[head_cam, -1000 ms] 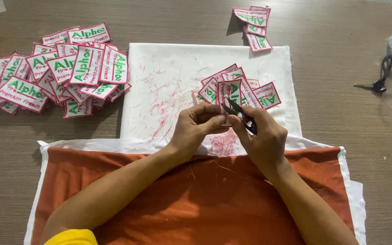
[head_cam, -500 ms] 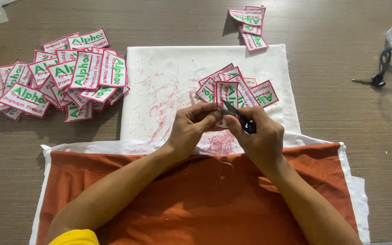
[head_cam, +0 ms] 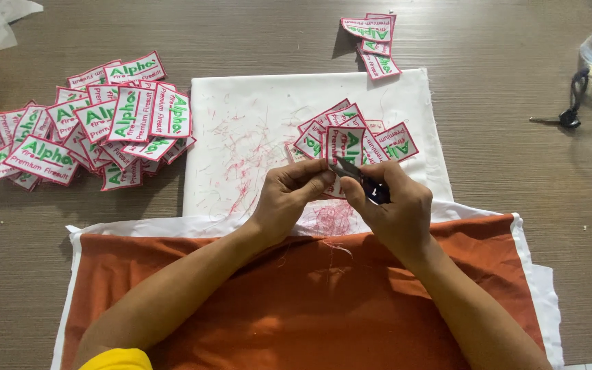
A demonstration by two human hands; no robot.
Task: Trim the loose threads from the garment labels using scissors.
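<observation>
Not much has moved since half a second back: both hands have stayed put over the near edge of the white cloth [head_cam: 241,109], the snips maybe tipped a touch flatter. The left hand [head_cam: 288,199] is pinched shut on an embroidered patch [head_cam: 344,149], a stitched rectangle, white with green lettering and a pink-red border, held upright just above that cloth. The right hand [head_cam: 395,212] is curled tight around small dark thread snips [head_cam: 359,179], blades touching the patch's lower edge. Behind the patch, on the cloth's right half, sits a fanned stack of matching patches [head_cam: 385,140], and the cloth itself is littered with fine red thread clippings [head_cam: 244,147]. Left of the cloth is a big loose heap of patches [head_cam: 90,127]; beyond its far right corner a small pile [head_cam: 373,40]. Nearer than the white cloth lies an orange fabric [head_cam: 275,308] with a white edge, under both forearms. It's all on a brown wood-grain bench [head_cam: 501,89]; a key [head_cam: 560,118] lies to the cloth's right.
</observation>
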